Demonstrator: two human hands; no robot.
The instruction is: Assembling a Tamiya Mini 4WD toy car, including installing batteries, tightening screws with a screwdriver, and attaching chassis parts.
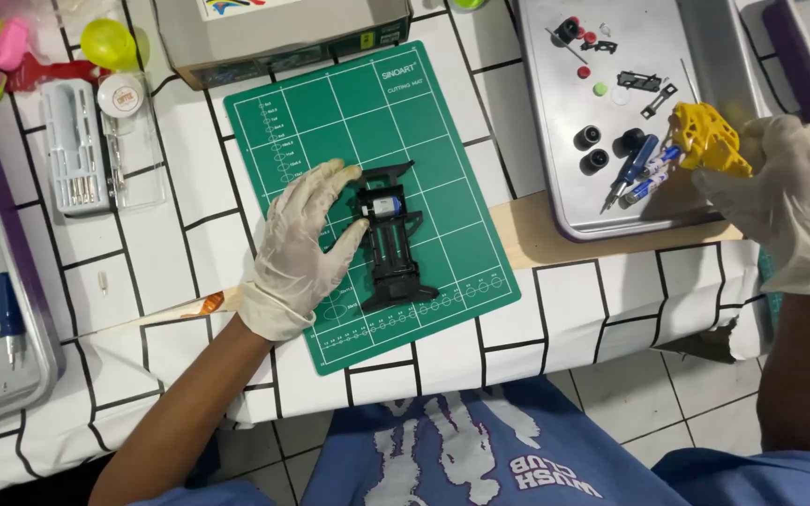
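**Left grip steadies black chassis, right grip closed on yellow part**

Left hand (307,239), white glove, fingers spread and flat, not closed; it presses against the left side of the black toy-car chassis (389,236), thumb tip touching the frame. Chassis lies flat at the middle of the green cutting mat (367,122), long axis running away from the person, with a small blue-and-silver motor (385,206) seated in its far half. Right hand (794,201), also gloved, is wrapped around a yellow openwork plastic part (705,139), held up over the near right corner of the metal tray (555,122), well right of the mat.

Handling, as a judgement: chassis looks like light, stiff moulded plastic with thin rails and tabs that could snap; best taken by the long side rails, not the end prongs. Yellow part looks light and rigid too, with lattice holes giving fingers purchase. Gloves may slip on the smooth plastic.

Tray right of the mat: dull brushed metal, holding small black wheels (588,138), blue-handled screwdrivers (637,169), black brackets, and red and green bits. Left of the mat: clear plastic case of screwdriver bits (77,145). Beyond the mat: cardboard box (274,33). Tabletop (171,253) has a white cover with a black brick-line pattern.
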